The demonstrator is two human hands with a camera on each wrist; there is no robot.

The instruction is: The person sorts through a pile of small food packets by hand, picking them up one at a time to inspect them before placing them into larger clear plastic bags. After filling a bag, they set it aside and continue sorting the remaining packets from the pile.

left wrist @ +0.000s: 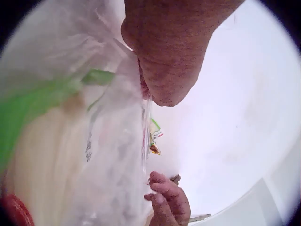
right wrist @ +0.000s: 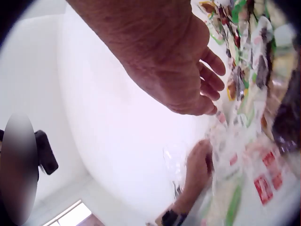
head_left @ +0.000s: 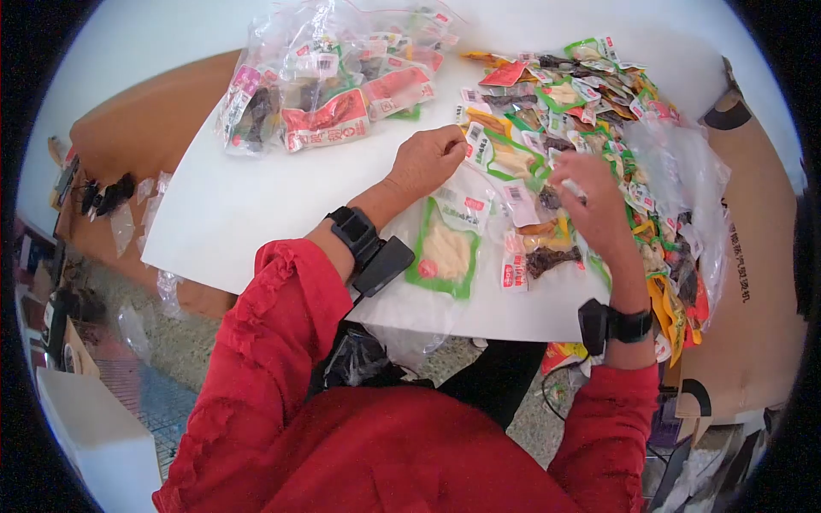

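My left hand (head_left: 432, 158) pinches the top edge of a clear plastic bag, fingers curled in. Inside the bag lies a green-edged packet (head_left: 446, 250) of pale food. My right hand (head_left: 592, 201) hovers over packets to the right, its fingers loosely bent and nothing seen between them. In the right wrist view those right fingers (right wrist: 212, 77) hang near the clear bag's printed packets. Left of the right hand lie a green-edged packet (head_left: 513, 158) and a packet of dark meat (head_left: 552, 259). The left wrist view shows the clear plastic (left wrist: 117, 155) close up beside the left hand (left wrist: 169, 61).
A heap of mixed snack packets (head_left: 599, 107) covers the right side of the white table (head_left: 205, 205). Filled clear bags (head_left: 329, 85) stand at the back left. A loose plastic bag (head_left: 684, 171) lies by the heap, beside a cardboard box (head_left: 753, 282).
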